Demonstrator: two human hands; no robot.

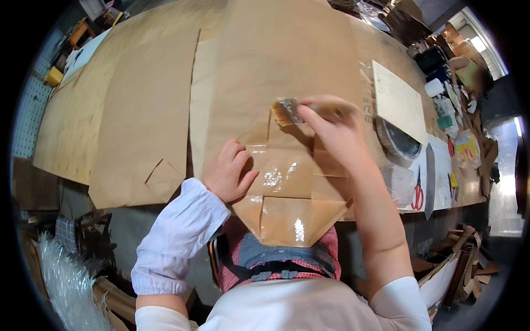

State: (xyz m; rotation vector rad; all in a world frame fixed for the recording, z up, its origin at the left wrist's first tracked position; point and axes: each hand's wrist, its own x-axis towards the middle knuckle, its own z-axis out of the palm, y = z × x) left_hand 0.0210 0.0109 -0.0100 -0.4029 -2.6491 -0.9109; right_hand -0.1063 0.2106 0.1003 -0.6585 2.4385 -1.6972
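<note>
Clearance around the folded paper bag on the worktable

The left hand (229, 172) lies flat on the bag's (276, 83) glossy folded bottom; the right hand (331, 129) holds a brush (287, 112) over the fold, blocking access from the right. Beyond the brush the brown paper runs open to the far edge. Left of the bag, flat paper sheets (132, 110) leave open passage. To the right, a white card (398, 102), round tin (397, 139) and red scissors (418, 196) crowd the surface.
</note>
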